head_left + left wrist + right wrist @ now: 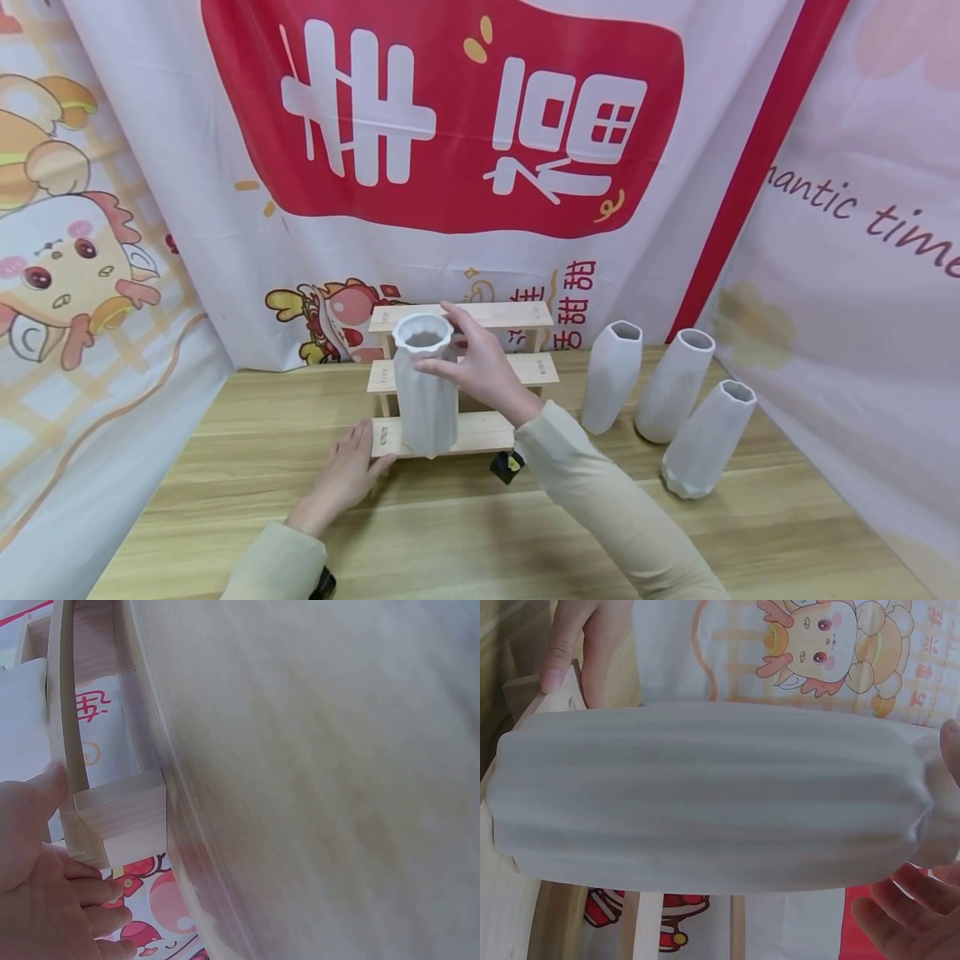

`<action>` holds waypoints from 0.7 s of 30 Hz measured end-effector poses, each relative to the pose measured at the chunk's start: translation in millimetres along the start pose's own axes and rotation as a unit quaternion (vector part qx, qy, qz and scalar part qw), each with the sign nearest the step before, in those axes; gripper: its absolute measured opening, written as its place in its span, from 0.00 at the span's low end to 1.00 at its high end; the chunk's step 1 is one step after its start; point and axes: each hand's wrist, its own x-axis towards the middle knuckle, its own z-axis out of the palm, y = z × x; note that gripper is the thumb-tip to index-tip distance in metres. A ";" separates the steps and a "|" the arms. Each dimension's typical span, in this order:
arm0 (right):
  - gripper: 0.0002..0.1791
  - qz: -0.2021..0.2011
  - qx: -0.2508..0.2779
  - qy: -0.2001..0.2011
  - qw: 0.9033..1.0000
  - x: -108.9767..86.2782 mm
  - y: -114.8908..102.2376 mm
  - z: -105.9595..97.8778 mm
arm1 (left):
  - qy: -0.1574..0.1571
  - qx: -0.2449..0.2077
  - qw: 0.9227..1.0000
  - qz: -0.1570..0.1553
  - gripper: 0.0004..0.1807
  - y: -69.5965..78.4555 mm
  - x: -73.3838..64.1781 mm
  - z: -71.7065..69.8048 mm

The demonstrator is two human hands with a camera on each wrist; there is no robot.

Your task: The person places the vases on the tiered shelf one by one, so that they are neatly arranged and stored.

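Observation:
A tall white ribbed vase [427, 400] with a wavy rim stands upright over the lowest tier of a three-tier wooden stand [480, 432]. My right hand [480, 367] holds the vase around its neck, thumb on the near side and fingers toward the far side. In the right wrist view the vase [705, 799] fills the middle, its base end at the lowest board. My left hand [343, 467] grips the left end of that board. The left wrist view shows the left thumb [51, 784] on the board's edge and the fingers past its end.
To the right on the wooden table [247, 467] stand three more white vases: one faceted [612, 379], one round-mouthed [675, 387], one angular-rimmed [708, 442]. A printed cloth [450, 250] hangs close behind the stand, with more cloth at both sides.

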 end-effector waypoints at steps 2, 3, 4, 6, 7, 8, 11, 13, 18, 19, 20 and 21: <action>0.47 0.004 0.008 -0.002 1.000 -1.0 -0.7 -3.9 | -0.002 -0.001 1.000 -0.002 0.41 0.5 -0.4 -0.4; 0.47 0.008 0.009 -0.002 1.000 -1.8 -1.0 -6.0 | -0.003 -0.001 1.000 -0.002 0.41 0.5 -0.4 -0.4; 0.47 0.013 0.010 -0.001 1.000 -2.5 -1.6 -8.1 | -0.003 -0.001 1.000 -0.003 0.41 0.8 -0.6 -0.5; 0.46 0.025 0.009 0.000 1.000 -4.2 -2.7 -12.7 | -0.003 -0.001 1.000 -0.002 0.41 0.8 -0.7 -0.3; 0.46 0.031 0.009 0.002 0.999 -5.0 -3.0 -15.0 | -0.001 -0.001 1.000 -0.001 0.41 0.8 -0.6 -0.2; 0.46 0.035 0.009 0.004 0.999 -5.9 -3.2 -17.4 | -0.001 0.000 1.000 -0.001 0.41 0.6 -0.5 0.1; 0.45 0.042 0.004 0.012 0.999 -8.7 -3.0 -24.4 | 0.001 0.002 1.000 0.001 0.40 0.4 -0.6 0.6; 0.45 0.040 0.000 0.017 0.999 -10.5 -1.7 -28.8 | 0.002 0.002 1.000 0.002 0.40 0.0 -0.4 0.9; 0.43 0.034 0.000 0.023 0.999 -15.7 2.0 -39.8 | 0.005 0.002 1.000 0.007 0.40 -0.3 -0.5 1.0; 0.43 0.036 0.000 0.024 0.999 -17.0 2.7 -42.1 | 0.005 0.001 1.000 0.007 0.40 -0.2 -0.6 0.8; 0.43 0.036 0.002 0.026 0.999 -18.2 3.4 -44.4 | 0.004 0.001 1.000 0.007 0.40 -0.3 -0.7 0.8; 0.43 0.036 0.002 0.027 0.999 -19.4 3.9 -46.7 | 0.004 0.001 1.000 0.008 0.40 -0.1 -0.9 0.6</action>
